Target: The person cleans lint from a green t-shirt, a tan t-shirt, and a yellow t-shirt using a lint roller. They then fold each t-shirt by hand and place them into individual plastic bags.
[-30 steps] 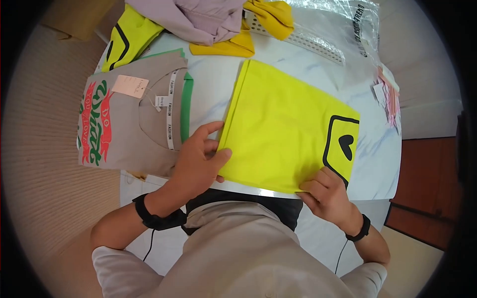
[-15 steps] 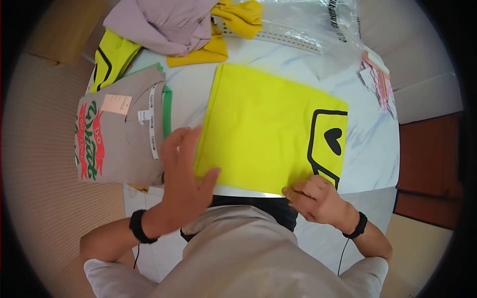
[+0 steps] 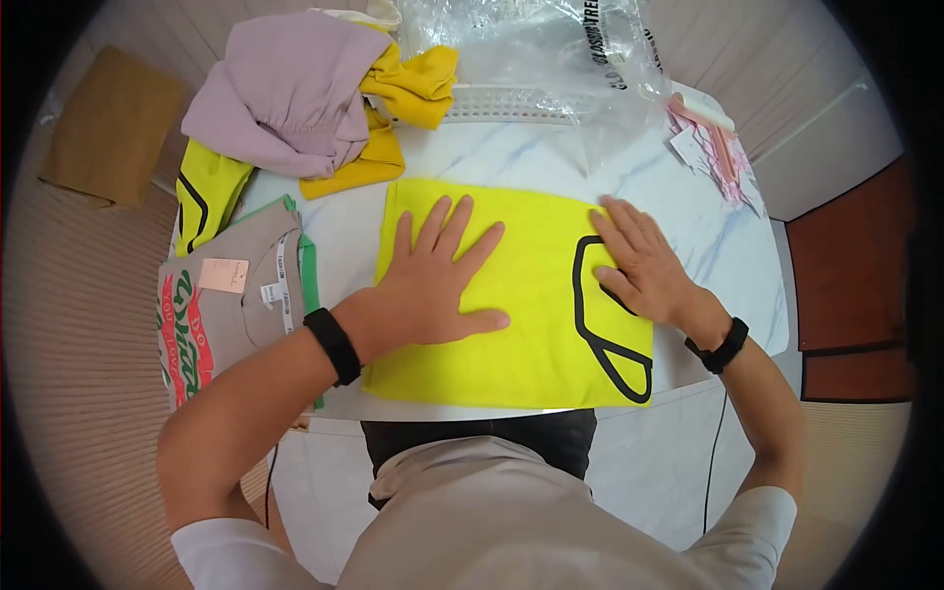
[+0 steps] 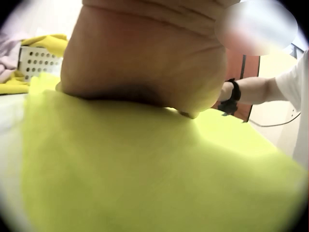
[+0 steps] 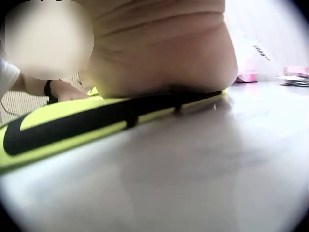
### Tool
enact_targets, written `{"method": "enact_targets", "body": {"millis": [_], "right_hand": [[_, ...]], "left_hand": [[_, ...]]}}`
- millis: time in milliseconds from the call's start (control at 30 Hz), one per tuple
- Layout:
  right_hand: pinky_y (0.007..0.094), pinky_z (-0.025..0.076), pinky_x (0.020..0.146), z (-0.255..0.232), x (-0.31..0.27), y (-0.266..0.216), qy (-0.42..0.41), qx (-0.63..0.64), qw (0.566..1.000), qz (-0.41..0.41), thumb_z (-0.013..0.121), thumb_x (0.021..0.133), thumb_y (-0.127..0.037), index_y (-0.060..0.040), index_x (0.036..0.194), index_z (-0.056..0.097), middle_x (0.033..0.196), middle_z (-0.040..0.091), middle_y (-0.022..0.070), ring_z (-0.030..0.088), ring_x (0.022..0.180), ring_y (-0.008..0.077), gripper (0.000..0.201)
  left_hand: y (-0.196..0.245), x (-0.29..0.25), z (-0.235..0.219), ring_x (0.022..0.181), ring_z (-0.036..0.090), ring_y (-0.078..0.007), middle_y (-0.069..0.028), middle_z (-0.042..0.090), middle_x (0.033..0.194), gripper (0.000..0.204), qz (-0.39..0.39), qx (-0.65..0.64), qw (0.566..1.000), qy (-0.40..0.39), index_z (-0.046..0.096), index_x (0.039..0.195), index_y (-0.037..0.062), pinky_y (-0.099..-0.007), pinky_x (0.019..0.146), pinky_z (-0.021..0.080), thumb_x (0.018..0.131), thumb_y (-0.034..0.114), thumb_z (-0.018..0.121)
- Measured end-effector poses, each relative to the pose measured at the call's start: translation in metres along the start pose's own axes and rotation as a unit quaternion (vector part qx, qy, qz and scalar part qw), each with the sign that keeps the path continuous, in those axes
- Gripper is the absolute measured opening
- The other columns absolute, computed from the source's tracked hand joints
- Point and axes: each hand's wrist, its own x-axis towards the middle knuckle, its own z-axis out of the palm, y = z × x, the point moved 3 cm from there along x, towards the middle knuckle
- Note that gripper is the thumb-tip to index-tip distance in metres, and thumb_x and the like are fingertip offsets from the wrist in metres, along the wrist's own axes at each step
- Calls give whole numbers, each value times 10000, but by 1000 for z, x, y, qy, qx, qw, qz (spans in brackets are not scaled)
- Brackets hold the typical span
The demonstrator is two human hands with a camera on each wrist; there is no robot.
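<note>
A bright yellow folded garment (image 3: 492,369) with a black outline print lies flat at the front of the marble-patterned table (image 3: 511,147). My left hand (image 3: 433,280) rests palm down on its left half, fingers spread. Over its right edge lies my right hand (image 3: 644,261), fingers straight and close together, covering most of the heart print. In the left wrist view the heel of the left hand (image 4: 145,58) presses on the yellow cloth (image 4: 125,159). The right wrist view has the heel of the right hand (image 5: 164,53) on the printed edge, beside the bare tabletop.
Folded grey T-shirts (image 3: 236,320) with a pink tag sit at the left. Behind them are another yellow printed garment (image 3: 211,187), a lilac garment (image 3: 295,88) and a mustard one (image 3: 418,88) over a white perforated basket (image 3: 501,103). Clear plastic bags (image 3: 551,49) and pink tags (image 3: 713,147) lie farther back.
Both hands have left the garment's front and left edges and moved up onto it, flattening out. The right hand has let go of the front edge. The head view has shifted.
</note>
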Motion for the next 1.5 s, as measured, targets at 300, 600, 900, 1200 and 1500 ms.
{"method": "enact_targets", "body": {"millis": [300,600,900,1200,1500], "right_hand": [[569,213,1251,-1,-14,18,-1,-15,999,42,493,1052,-439,-6,1600,348,1683,278,237,256,1541,471,714],[537,330,1181,-9,-29,21,31,-21,995,91,580,1015,-411,-5,1555,419,1600,385,248,382,1442,453,694],[289,497,631,-30,-61,-17,-11,469,767,437,753,940,-256,111,1244,619,848,706,99,641,715,153,495],[338,579,938,-51,-51,-66,88,747,578,317,605,1005,-109,34,1350,560,1249,701,135,713,1077,217,376],[317,563,936,-133,-21,-146,244,743,592,194,636,1001,-154,28,1316,571,1196,704,122,701,1070,191,369]], "left_hand": [[-10,8,-10,1583,60,-502,-332,78,1698,1096,-26,-5,999,-25,171,1675,73,-706,1219,66,908,736,586],[-42,13,4,1585,106,-478,-331,141,1689,956,-51,44,998,7,242,1648,32,-653,1247,72,982,649,543],[65,-43,-6,1545,189,-523,-363,189,1650,967,67,-139,988,-26,300,1599,-41,-674,1222,161,930,546,676],[149,-25,-7,1539,130,-566,-400,91,1644,1276,36,-311,949,15,10,1642,-38,-641,1248,150,821,480,838],[185,2,-48,1514,219,-542,-354,111,1653,1366,16,-604,747,279,-71,1628,-40,-537,1228,295,723,228,917]]}}
